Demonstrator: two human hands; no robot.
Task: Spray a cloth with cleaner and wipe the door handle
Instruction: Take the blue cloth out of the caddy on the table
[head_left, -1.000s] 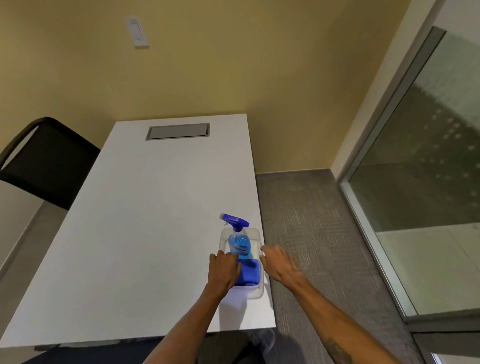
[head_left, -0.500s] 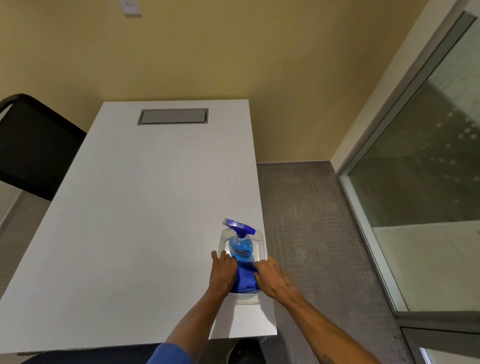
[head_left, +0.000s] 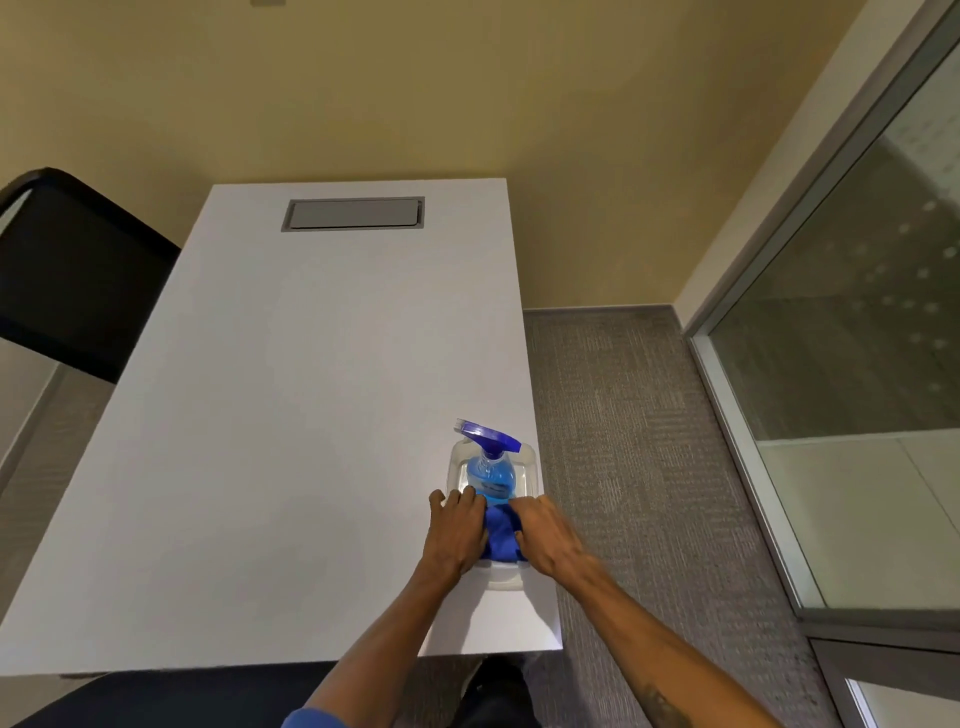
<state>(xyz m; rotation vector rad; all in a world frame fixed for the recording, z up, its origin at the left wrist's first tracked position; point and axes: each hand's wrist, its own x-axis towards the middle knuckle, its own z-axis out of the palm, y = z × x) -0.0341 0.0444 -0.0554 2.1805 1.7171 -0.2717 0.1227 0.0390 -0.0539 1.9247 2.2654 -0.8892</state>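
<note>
A clear spray bottle (head_left: 490, 472) of blue cleaner with a blue trigger head stands in a clear plastic tray (head_left: 531, 464) near the table's right front edge. In the tray's near half, just in front of the bottle, lies a folded blue cloth (head_left: 500, 538). My left hand (head_left: 455, 531) lies flat over the tray's left rim with its fingers spread, its fingertips beside the bottle's base. My right hand (head_left: 545, 535) rests on the cloth's right side, fingers bent toward the bottle; its grip is hidden. No door handle is in view.
The white table (head_left: 291, 415) has a grey hatch (head_left: 353, 213) at its far end. A black chair (head_left: 67, 280) stands at the left. On the right are grey carpet (head_left: 623, 441) and a glass partition in a metal frame (head_left: 753, 467).
Both hands have closed in over the tray: the right hand came from beside the tray onto the cloth, and the left hand slid forward to the bottle's base. The view tilted down.
</note>
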